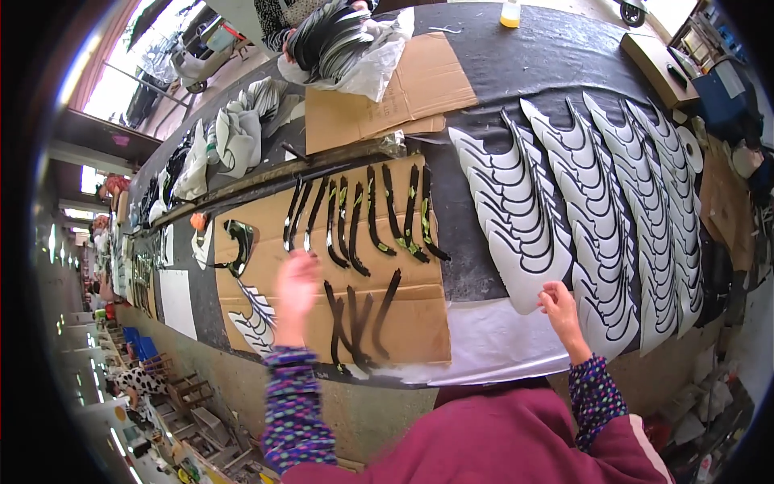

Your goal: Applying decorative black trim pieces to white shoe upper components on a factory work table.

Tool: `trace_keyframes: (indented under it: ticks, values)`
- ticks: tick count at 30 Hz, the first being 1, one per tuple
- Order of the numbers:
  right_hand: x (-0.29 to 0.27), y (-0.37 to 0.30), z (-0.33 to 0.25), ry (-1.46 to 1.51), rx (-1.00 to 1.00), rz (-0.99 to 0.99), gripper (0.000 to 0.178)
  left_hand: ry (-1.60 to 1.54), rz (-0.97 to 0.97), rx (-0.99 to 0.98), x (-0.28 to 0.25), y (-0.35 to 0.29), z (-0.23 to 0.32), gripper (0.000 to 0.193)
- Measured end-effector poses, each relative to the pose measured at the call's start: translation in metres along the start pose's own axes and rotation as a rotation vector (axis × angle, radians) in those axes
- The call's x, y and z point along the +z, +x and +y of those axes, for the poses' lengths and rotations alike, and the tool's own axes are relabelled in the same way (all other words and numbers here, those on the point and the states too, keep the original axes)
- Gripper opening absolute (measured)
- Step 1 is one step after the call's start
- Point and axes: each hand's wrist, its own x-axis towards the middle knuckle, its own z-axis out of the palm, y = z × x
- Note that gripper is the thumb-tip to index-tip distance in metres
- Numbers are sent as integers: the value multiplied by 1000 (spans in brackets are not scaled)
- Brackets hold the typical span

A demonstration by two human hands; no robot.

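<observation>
a long table under a dark cover (536,56) fills most of the workshop view, and in the upper left we see a scooter (193,64) beyond the table's edge. across the table a co-worker has hands at a bundle of curved black-and-white pieces (330,40) in clear plastic, beside a flattened carton (383,101), and a bottle of yellow liquid (510,14) stands farther right.

nearer to us lies a cardboard sheet (423,302). on it we count an upper line of narrow dark strips (355,230), some showing green or white patches, and below them a few crossing black strips (385,298). our left hand (298,282) is raised over this cardboard, near the lower ends of the leftmost upper strips; it is blurred, so we cannot tell how far it is open or whether it has hold of anything.

to the right, overlapping white pieces with black curved edges (528,282) lie in four long rows. our right hand (558,308) is at the near end of the leftmost row, its fingers curled inward; we cannot tell whether they pinch the lowest piece. a silvery sheet (504,335) lies just left of that hand, along the table's near edge.
</observation>
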Motion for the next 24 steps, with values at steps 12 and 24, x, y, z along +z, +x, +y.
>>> trace_keyframes:
  ticks: [12, 24]
  values:
    - [27, -11, 14, 37, -317, -7, 25, 1030, 395, 340, 246, 190, -266, 71]
    - [16, 5, 34, 158, -228, -81, 25, 790, 188, 166, 263, 198, -250, 51]
